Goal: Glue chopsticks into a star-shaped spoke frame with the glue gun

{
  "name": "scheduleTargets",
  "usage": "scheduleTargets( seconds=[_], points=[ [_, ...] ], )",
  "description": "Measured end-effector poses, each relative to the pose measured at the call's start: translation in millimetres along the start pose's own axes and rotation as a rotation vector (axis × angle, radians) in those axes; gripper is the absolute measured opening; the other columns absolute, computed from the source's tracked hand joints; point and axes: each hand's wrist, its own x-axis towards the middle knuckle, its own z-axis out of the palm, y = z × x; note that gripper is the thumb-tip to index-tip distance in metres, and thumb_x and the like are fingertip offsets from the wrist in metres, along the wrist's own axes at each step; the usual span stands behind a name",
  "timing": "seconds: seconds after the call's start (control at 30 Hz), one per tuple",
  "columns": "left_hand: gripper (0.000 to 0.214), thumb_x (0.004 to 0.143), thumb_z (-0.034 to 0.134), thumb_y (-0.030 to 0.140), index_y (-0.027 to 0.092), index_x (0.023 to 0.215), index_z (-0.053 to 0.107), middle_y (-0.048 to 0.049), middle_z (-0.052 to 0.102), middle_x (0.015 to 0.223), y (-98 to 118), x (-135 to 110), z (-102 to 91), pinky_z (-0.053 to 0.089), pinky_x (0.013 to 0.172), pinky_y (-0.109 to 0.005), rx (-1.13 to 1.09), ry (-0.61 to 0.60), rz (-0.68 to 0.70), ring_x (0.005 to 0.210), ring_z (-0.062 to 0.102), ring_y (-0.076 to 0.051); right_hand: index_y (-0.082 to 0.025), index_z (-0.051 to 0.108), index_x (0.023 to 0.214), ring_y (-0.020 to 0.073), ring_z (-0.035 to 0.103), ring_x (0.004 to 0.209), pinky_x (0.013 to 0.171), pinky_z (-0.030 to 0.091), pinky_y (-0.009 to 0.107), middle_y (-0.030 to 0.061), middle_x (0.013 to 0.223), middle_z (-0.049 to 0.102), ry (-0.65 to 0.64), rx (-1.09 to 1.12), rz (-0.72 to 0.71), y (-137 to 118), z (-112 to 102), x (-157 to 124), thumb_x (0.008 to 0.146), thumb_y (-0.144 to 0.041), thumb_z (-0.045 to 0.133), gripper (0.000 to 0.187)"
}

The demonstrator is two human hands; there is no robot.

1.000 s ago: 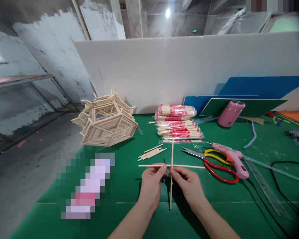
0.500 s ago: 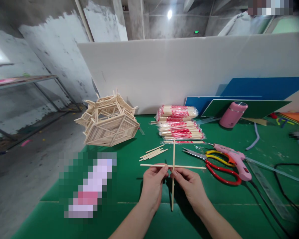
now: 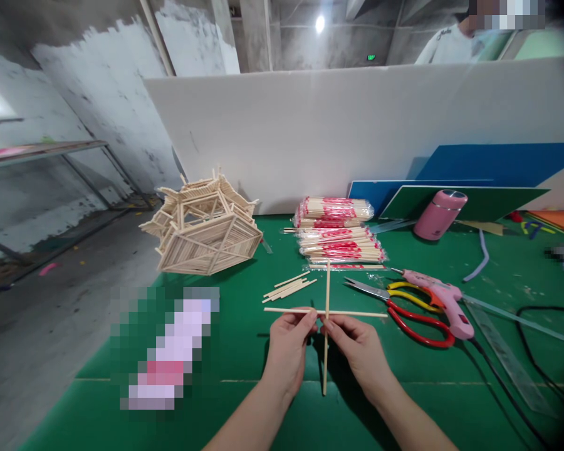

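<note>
Two thin wooden sticks cross at right angles in front of me above the green table. The crosswise stick (image 3: 361, 314) is pinched near its middle by my left hand (image 3: 289, 344). The lengthwise stick (image 3: 328, 285) passes over it, and my right hand (image 3: 357, 351) pinches the sticks close to the crossing. Both hands are closed, their fingertips almost meeting. Whether glue joins the crossing cannot be made out. Just beyond my left hand lie several short cut sticks (image 3: 291, 289).
A stick-built openwork structure (image 3: 211, 232) stands at the back left. Wrapped bundles of sticks (image 3: 341, 244) lie behind my hands. To the right are scissors (image 3: 420, 322), a pink glue gun (image 3: 446, 300), a ruler (image 3: 507, 357) and a pink bottle (image 3: 439, 216). A white board (image 3: 282, 131) closes off the back.
My hands and the crossed sticks hold almost still. The view has shifted very slightly, and the person behind the board has moved a little.
</note>
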Motion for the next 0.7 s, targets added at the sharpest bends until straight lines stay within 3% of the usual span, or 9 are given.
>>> scheduleTargets(
  seconds=[0.7],
  points=[
    [0.017, 0.052, 0.073, 0.018, 0.01, 0.065, 0.064, -0.001, 0.061, 0.058, -0.3, 1.0, -0.1, 0.04, 0.059, -0.018, 0.01, -0.004, -0.015, 0.053, 0.049, -0.006, -0.019, 0.068, 0.088, 0.0184, 0.059, 0.074, 0.072, 0.045, 0.03, 0.0047, 0.079, 0.068, -0.008, 0.01, -0.025, 0.5, 0.4, 0.9, 0.069, -0.032, 0.061, 0.024]
  ],
)
